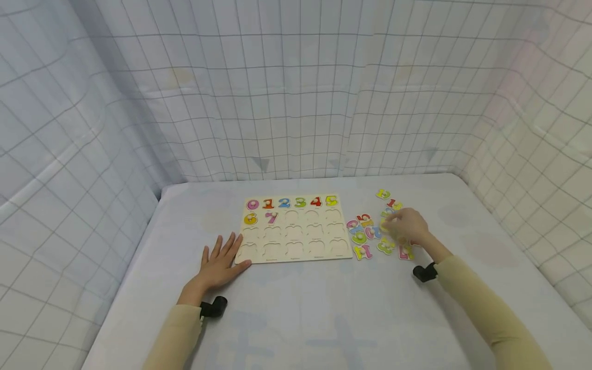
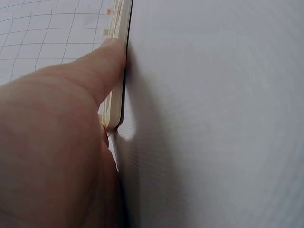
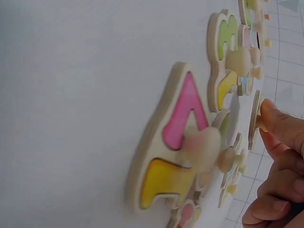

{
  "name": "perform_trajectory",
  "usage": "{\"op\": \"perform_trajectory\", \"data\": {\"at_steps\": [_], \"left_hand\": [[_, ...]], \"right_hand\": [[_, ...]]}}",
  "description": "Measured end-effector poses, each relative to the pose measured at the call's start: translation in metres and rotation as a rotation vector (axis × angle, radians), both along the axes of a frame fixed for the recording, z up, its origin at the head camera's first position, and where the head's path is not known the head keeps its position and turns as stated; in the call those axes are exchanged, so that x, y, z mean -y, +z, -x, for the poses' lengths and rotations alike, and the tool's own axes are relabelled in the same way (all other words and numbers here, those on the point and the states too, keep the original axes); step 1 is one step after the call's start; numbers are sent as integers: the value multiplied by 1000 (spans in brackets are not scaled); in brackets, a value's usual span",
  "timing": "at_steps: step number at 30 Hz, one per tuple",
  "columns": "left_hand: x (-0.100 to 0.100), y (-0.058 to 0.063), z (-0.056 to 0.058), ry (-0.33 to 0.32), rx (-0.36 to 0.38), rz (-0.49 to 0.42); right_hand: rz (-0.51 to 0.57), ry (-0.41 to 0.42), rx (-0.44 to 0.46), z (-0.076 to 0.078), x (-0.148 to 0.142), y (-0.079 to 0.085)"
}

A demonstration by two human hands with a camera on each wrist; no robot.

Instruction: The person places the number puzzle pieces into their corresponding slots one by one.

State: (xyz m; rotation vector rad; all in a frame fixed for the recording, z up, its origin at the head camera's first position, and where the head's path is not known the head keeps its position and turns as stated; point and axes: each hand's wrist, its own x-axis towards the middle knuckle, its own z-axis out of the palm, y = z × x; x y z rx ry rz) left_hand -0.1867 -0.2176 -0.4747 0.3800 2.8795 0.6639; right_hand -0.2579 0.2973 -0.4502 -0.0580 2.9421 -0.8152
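Observation:
A wooden number puzzle board (image 1: pixel 289 261) lies flat, with the numbers 0 to 5 filling its top row and a yellow 6 (image 1: pixel 251 219) and a pink 7 (image 1: pixel 271 218) in the second row; the other recesses are bare. My left hand (image 1: pixel 219 266) rests with spread fingers at the board's lower left corner, the thumb (image 2: pixel 102 64) against its edge. Over the loose pieces at the right, my right hand (image 1: pixel 409 226) pinches a puzzle piece (image 3: pixel 255 118) by its knob, held off the table. The piece's number is edge-on and cannot be read.
Several loose number pieces lie right of the board, among them a pink and yellow piece (image 3: pixel 185 114), a green and yellow one (image 3: pixel 223 52) and a yellow and pink 11 (image 1: pixel 363 252). Checked white cloth (image 1: pixel 287 103) hangs behind and along both sides of the table.

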Motion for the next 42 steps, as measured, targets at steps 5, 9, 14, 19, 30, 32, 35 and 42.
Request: {"op": "perform_trajectory", "data": {"at_steps": [5, 9, 14, 19, 30, 32, 35, 42], "left_hand": [[0, 2, 0, -5, -11, -31], [0, 2, 1, -11, -7, -25], [1, 2, 2, -7, -19, -29], [-1, 3, 0, -16, -22, -39], [-1, 1, -1, -5, -16, -24], [-1, 1, -2, -9, -13, -27], [-2, 1, -4, -10, -9, -31], [1, -3, -1, -2, -3, -25]], "right_hand": [[1, 76, -103, 7, 16, 11], [54, 96, -82, 13, 37, 15], [83, 120, -62, 27, 70, 10], [111, 140, -21, 36, 110, 8], [95, 238, -87, 54, 194, 5], [83, 236, -78, 57, 203, 4], [70, 227, -62, 61, 214, 2], [64, 219, -39, 67, 231, -3]]}}
